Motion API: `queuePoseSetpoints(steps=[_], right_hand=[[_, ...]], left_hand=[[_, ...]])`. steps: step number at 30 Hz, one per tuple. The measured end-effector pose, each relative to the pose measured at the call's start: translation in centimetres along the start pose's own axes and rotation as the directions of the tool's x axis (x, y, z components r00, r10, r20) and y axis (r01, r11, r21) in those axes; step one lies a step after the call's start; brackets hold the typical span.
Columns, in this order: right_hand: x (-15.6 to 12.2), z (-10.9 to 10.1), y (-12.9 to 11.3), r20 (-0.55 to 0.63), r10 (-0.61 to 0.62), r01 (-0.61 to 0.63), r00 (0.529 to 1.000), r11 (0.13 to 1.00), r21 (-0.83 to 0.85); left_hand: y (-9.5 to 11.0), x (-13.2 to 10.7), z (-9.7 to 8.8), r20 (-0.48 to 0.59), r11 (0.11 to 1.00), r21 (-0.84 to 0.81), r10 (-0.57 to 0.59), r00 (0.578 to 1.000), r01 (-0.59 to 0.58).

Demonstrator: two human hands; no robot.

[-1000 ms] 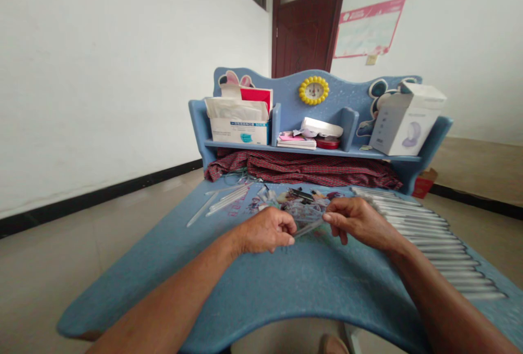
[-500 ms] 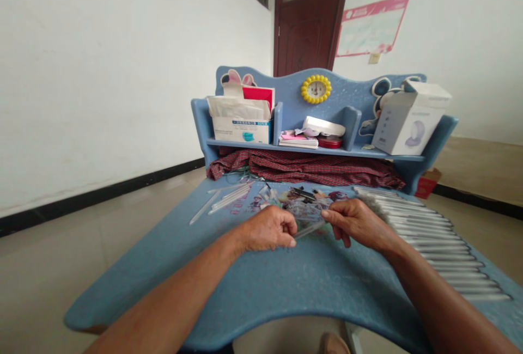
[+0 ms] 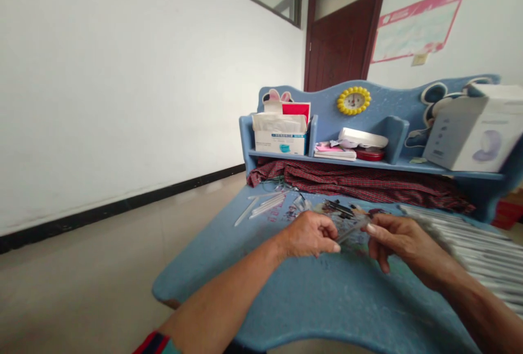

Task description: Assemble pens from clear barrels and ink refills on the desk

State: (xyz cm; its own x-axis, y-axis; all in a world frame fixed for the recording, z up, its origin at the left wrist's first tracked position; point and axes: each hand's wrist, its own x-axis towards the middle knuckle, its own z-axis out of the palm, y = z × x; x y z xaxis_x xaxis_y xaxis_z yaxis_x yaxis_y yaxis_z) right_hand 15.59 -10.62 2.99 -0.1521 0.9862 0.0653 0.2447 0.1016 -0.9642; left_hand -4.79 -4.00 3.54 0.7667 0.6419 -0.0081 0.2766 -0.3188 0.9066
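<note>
Its ends hidden, a blurred, apparently clear tube was pinched by the left hand and right hand above a blue desk; a white wall stood left.

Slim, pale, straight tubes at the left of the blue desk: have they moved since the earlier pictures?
No: the tubes lie as before, in front of the blue shelf's left end; only the view has swung left.

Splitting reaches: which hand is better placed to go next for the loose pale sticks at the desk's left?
Probably the left hand: nearer the loose pale sticks. The right hand is farther over, by the row of sticks. Both appear to hold the clear strip, so left must let go first.
</note>
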Motion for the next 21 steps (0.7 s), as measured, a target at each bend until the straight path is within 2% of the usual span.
queuePoseSetpoints(steps=[4,10,12,13,15,17,19,21], right_hand=[[0.1,1.4,0.3,0.069,-0.001,-0.008,0.998,0.992,0.126],[0.3,2.0,0.5,-0.001,0.019,-0.018,1.0,0.984,0.176],[0.4,1.6,0.6,-0.051,0.016,-0.007,0.999,0.983,0.183],[0.4,1.4,0.7,-0.074,0.018,-0.003,0.997,0.982,0.187],[0.5,1.1,0.8,-0.109,0.03,-0.008,0.994,0.981,0.195],[0.5,0.9,0.8,-0.121,0.047,-0.021,0.992,0.979,0.205],[0.5,0.9,0.7,-0.116,0.055,-0.029,0.992,0.975,0.218],[0.5,1.1,0.5,-0.113,0.057,-0.03,0.992,0.974,0.225]], left_hand=[[-0.2,-0.1,0.3,0.0,0.996,-0.084,0.016,1.0,-0.016],[-0.5,0.0,0.3,0.032,0.997,-0.075,0.03,0.999,-0.028],[-0.6,0.0,-0.6,-0.033,0.999,-0.003,0.049,0.998,-0.049],[-0.8,0.1,-1.3,-0.098,0.997,0.053,0.058,0.993,-0.053],[-1.4,0.3,-3.1,-0.28,0.976,0.216,0.084,0.956,-0.022],[-2.3,0.5,-4.9,-0.455,0.909,0.411,0.145,0.879,0.063],[-3.3,0.6,-6.5,-0.563,0.824,0.539,0.197,0.803,0.176],[-4.2,0.8,-7.3,-0.597,0.748,0.609,0.214,0.773,0.264]])
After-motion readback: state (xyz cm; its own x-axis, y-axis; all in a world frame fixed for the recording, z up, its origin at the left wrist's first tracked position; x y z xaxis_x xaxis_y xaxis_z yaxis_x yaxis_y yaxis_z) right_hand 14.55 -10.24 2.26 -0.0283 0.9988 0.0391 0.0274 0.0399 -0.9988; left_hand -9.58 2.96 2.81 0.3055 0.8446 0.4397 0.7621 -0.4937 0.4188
